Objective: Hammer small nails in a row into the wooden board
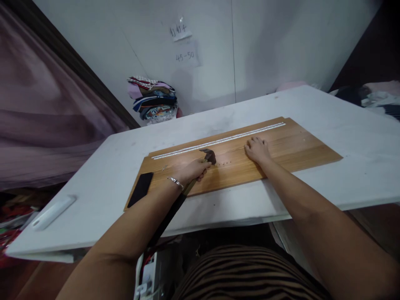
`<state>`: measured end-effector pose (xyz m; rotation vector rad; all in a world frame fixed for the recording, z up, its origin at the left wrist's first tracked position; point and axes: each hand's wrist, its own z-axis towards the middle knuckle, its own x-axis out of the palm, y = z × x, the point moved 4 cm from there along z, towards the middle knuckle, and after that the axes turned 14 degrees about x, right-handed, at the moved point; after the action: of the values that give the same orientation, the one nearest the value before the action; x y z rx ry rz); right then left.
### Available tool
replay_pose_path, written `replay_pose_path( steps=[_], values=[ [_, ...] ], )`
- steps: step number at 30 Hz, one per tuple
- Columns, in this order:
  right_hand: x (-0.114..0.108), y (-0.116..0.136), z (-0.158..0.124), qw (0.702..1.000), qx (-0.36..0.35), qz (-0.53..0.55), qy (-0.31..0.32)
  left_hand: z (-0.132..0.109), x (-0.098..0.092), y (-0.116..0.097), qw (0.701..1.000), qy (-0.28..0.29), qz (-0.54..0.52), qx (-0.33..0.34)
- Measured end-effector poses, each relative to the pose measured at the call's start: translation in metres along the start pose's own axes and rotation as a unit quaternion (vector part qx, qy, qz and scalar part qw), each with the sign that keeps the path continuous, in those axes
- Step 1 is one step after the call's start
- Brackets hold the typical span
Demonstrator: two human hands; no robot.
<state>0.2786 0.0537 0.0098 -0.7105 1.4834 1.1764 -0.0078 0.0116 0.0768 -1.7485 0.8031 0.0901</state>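
My left hand (195, 170) is wrapped round a claw hammer (210, 156), gripping it close below its dark head. The handle runs back under my forearm. Just right of the hammer head, a short row of small nails (225, 163) stands in a wood-grain board (306, 146). My right hand (258, 150) rests on the board farther right, its fingers spread and nothing seen in them. A few small loose pieces, apparently nails (164, 168), lie on the board left of the hammer.
Two white strips (225, 139) run along the board's far side. A black flat object (140, 189) lies at its left end. The board is on a white table (353, 137), with a white handle-like object (53, 212) at the left. Folded cloths (154, 100) are stacked by the wall.
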Motion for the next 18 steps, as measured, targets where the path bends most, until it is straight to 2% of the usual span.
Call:
replay_pose_path(
  steps=[18],
  values=[
    [0.0018,-0.0007,0.0013,1.000,-0.002,-0.006,0.002,0.0002,0.0016,0.0000,1.000,0.000,-0.011,-0.004]
  ],
)
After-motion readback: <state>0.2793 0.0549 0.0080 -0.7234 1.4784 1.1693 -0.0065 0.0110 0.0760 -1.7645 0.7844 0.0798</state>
